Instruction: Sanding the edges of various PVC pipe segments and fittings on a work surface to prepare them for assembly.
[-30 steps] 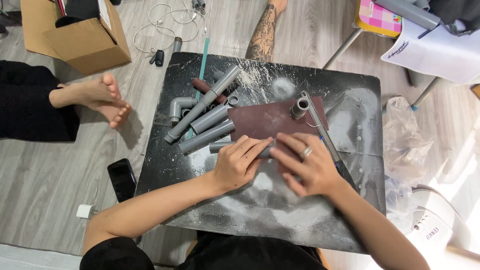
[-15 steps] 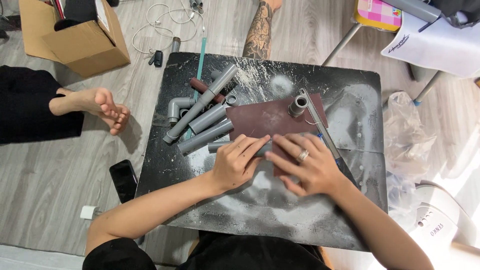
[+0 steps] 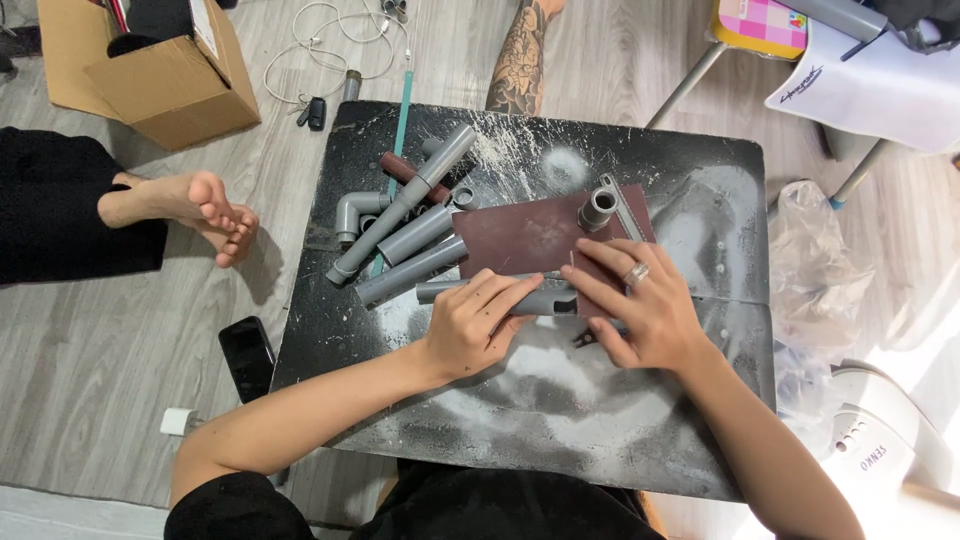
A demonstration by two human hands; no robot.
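Note:
A short grey plastic pipe [image 3: 540,298] lies across the dusty black board [image 3: 560,420]. My left hand [image 3: 478,325] grips its left part. My right hand [image 3: 640,305] is wrapped around the pipe's right end with a piece of dark red-brown sandpaper under the fingers. A larger sheet of the same sandpaper [image 3: 520,240] lies flat just beyond the hands. A small grey coupling [image 3: 598,210] stands upright on that sheet.
Several grey pipes and an elbow fitting [image 3: 400,225] are piled at the board's left. A metal hacksaw frame [image 3: 625,215] lies by the coupling. A phone [image 3: 245,358], cardboard box [image 3: 160,70], another person's bare foot [image 3: 205,210] and tattooed leg [image 3: 520,60] are around.
My right hand has slid to the right along the pipe with the sandpaper, baring more of the grey pipe between my hands. My left hand has stayed put.

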